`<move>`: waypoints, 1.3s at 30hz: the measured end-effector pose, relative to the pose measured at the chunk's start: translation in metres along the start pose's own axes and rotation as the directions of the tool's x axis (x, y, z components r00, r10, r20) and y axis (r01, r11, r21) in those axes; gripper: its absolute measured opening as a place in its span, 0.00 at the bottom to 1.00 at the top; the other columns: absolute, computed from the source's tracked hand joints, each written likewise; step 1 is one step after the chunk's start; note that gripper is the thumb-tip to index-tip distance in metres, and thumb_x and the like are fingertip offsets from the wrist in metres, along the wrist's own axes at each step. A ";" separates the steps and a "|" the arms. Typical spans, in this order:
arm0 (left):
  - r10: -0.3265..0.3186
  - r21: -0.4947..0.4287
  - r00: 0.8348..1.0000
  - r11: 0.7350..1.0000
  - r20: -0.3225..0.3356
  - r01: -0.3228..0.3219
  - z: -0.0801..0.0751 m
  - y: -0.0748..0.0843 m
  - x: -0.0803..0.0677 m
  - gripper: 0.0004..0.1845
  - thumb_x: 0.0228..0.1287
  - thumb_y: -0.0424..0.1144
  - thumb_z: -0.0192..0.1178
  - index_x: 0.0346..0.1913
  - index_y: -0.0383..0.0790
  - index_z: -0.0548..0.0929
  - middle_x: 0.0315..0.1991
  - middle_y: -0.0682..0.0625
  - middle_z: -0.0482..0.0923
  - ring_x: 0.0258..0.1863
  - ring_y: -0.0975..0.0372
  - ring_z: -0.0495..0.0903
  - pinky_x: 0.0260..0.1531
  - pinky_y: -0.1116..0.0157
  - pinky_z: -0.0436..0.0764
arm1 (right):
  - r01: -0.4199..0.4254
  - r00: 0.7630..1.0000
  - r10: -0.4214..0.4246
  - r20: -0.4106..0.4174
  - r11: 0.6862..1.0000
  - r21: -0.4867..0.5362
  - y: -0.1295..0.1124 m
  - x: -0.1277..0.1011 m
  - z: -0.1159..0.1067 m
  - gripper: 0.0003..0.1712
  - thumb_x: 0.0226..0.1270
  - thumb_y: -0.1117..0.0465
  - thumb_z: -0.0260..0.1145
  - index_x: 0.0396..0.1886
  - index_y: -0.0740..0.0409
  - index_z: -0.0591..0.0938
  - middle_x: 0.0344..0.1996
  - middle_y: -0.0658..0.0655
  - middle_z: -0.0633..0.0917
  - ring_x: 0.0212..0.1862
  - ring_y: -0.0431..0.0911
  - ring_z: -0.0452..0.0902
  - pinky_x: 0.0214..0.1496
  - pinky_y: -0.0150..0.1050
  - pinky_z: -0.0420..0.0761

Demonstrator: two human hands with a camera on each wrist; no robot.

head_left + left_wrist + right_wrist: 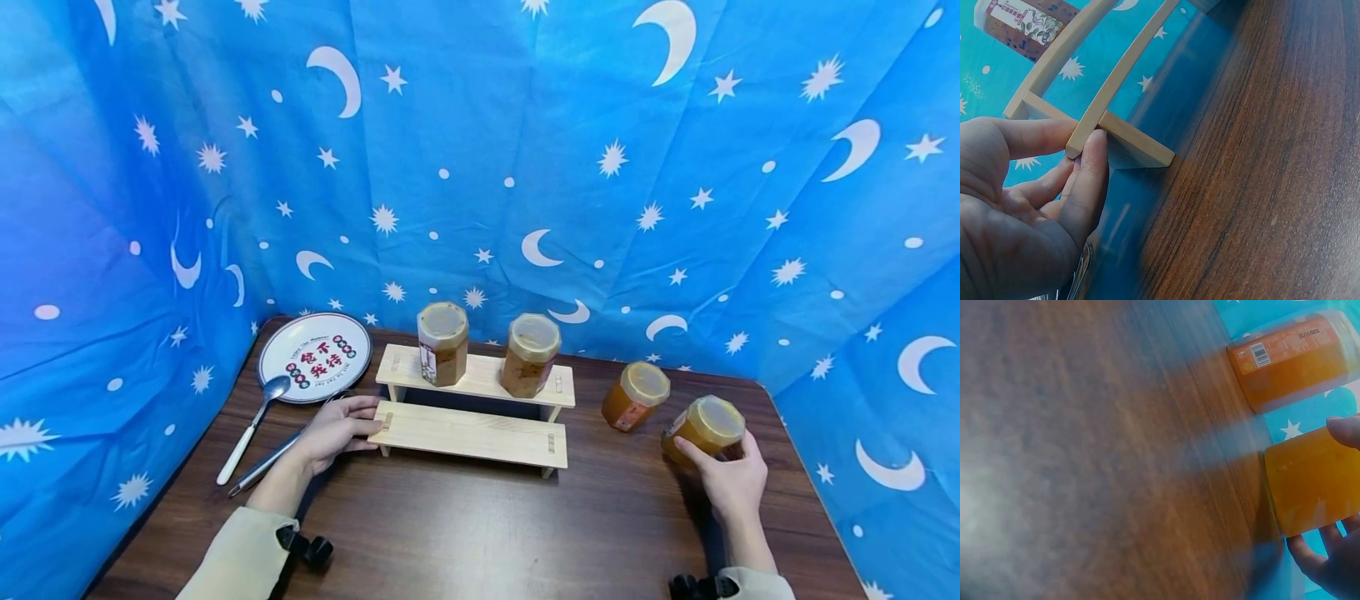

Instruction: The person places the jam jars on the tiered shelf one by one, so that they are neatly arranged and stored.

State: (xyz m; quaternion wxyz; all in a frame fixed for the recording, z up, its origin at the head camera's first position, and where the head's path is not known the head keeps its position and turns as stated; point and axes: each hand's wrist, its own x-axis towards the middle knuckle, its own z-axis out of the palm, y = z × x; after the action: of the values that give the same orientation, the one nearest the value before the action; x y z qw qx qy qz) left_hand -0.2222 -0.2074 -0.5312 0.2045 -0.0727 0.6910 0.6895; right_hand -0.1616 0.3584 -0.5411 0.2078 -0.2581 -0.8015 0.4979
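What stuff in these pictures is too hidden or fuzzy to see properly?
- Head view: the print on the plate and on the jar labels is too small to read.
- Left wrist view: the wooden rack is cut off by the top edge, and the left hand by the left and bottom edges.
- Right wrist view: the table is blurred; the held jar runs off the right edge, with only fingertips of the right hand showing.

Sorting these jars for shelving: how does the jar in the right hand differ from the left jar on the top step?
The held jar sits on the table at the right, gripped by the right hand; the shelf jar stands untouched on the wooden rack. The held jar's contents look brighter orange, the shelf jar's browner. The shelf jar shows a reddish label strip; none is plain on the held one. Both have pale lids.
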 end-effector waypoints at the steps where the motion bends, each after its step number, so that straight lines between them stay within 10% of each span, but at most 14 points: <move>1: -0.003 0.003 1.000 1.000 0.002 0.003 0.000 0.001 0.000 0.31 0.59 0.29 0.63 0.66 0.32 0.66 0.57 0.36 0.70 0.42 0.54 0.81 0.42 0.56 0.84 | 0.000 1.000 0.000 -0.002 1.000 -0.002 -0.001 -0.002 -0.001 0.44 0.50 0.52 0.77 0.68 0.42 0.67 0.60 0.55 0.72 0.60 0.50 0.67 0.63 0.52 0.71; 14: 0.000 0.007 1.000 1.000 0.006 0.000 0.000 0.000 -0.001 0.32 0.58 0.30 0.64 0.66 0.32 0.66 0.57 0.36 0.70 0.43 0.54 0.81 0.42 0.57 0.84 | -0.001 1.000 0.000 -0.007 0.999 -0.041 -0.031 -0.024 -0.018 0.45 0.47 0.51 0.79 0.66 0.42 0.69 0.59 0.52 0.74 0.58 0.44 0.68 0.63 0.45 0.73; 24: -0.007 -0.001 1.000 1.000 0.005 0.007 -0.001 -0.001 0.001 0.32 0.57 0.30 0.64 0.66 0.32 0.66 0.56 0.36 0.70 0.42 0.54 0.81 0.42 0.56 0.84 | 0.088 0.996 -0.086 0.038 0.995 -0.052 -0.050 -0.044 -0.027 0.44 0.44 0.57 0.81 0.64 0.44 0.73 0.54 0.51 0.77 0.50 0.36 0.72 0.45 0.19 0.75; 39: -0.017 -0.006 1.000 1.000 0.009 0.017 -0.001 0.001 0.001 0.32 0.57 0.29 0.64 0.65 0.33 0.67 0.56 0.37 0.71 0.43 0.53 0.81 0.42 0.56 0.84 | 0.139 0.983 -0.127 0.134 0.987 -0.080 -0.076 -0.074 -0.015 0.44 0.44 0.54 0.80 0.64 0.44 0.72 0.52 0.49 0.78 0.49 0.35 0.73 0.43 0.20 0.75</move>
State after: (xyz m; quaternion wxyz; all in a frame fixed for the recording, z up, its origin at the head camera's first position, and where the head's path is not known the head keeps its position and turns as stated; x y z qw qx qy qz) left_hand -0.2235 -0.2084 -0.5310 0.2134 -0.0763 0.6873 0.6901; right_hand -0.1108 0.2944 -0.4713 0.1769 -0.1802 -0.8500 0.4624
